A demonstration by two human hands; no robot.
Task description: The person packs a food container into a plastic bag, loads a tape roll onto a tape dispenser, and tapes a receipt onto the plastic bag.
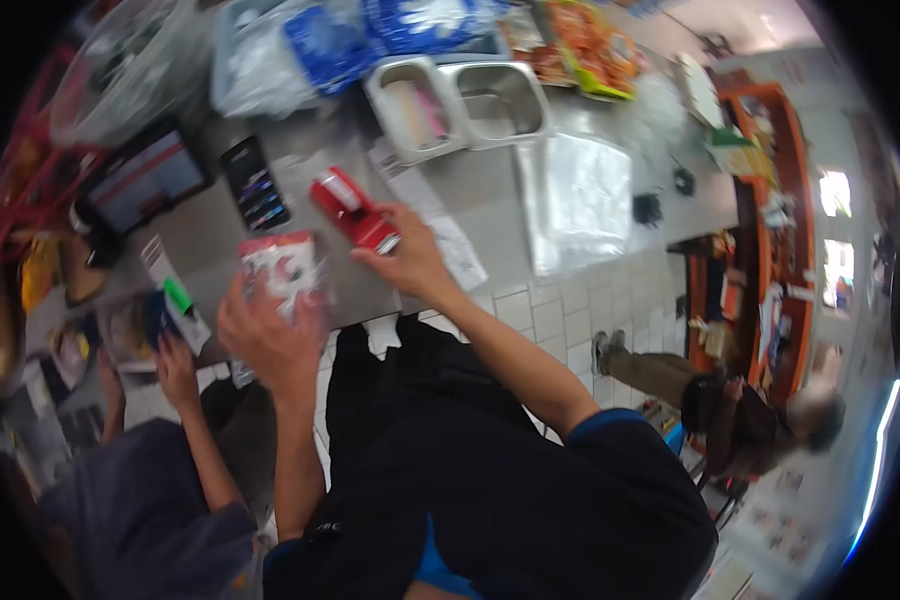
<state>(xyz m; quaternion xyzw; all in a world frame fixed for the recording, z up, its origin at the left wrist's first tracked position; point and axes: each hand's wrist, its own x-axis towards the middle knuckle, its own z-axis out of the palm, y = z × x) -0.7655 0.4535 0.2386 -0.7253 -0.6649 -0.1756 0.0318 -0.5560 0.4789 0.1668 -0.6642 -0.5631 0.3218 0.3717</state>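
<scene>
Surface point(495, 215): grey, reaching out on all sides of the phone point(255, 182), the landmark for every place below.
Steel pans point(500, 105): standing side by side, beyond and to the right of the phone.
Clear sleeves point(578, 205): lying flat, well to the right of the phone.
Left grip point(265, 325): closed on the packet, nearer the wearer than the phone; could crease the packet or drag it askew if pressing unevenly.
Right grip point(410, 260): wrapped round the near end of the red tool, to the right of the phone; could let the tool twist, being placed at one end only.
Packet point(278, 265): red-and-white under clear film, just on the near side of the phone; long axis running roughly towards and away from the wearer, red edge facing the phone; could slide, its film looking slick.
Red tool point(345, 205): stapler-like, right of the phone; long axis oblique, free end pointing away from the wearer, roughly towards the phone's far end; could knock the phone if swung left.
</scene>
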